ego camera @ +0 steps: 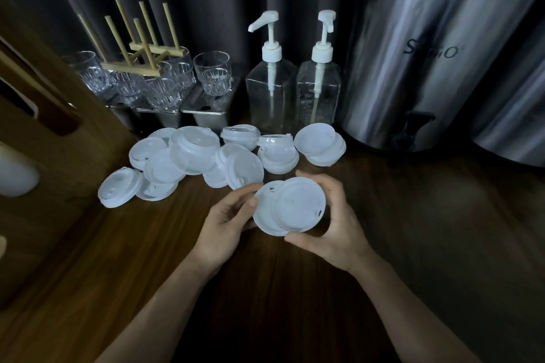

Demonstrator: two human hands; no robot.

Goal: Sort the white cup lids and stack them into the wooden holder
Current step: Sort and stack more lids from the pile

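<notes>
I hold two overlapping white cup lids (290,206) above the dark wooden table (265,289). My right hand (333,221) curls round their right edge, thumb below and fingers above. My left hand (230,215) touches their left edge with its thumb and fingertips. A loose pile of several more white lids (194,159) lies on the table just beyond my hands. The wooden holder (141,50), a frame with upright pegs, rests on top of glasses at the back left.
Clear drinking glasses (212,72) stand on metal containers at the back left. Two clear pump bottles (272,79) stand behind the lids. A large steel dispenser (427,62) with a black tap fills the back right. A wooden box (44,115) is at the left.
</notes>
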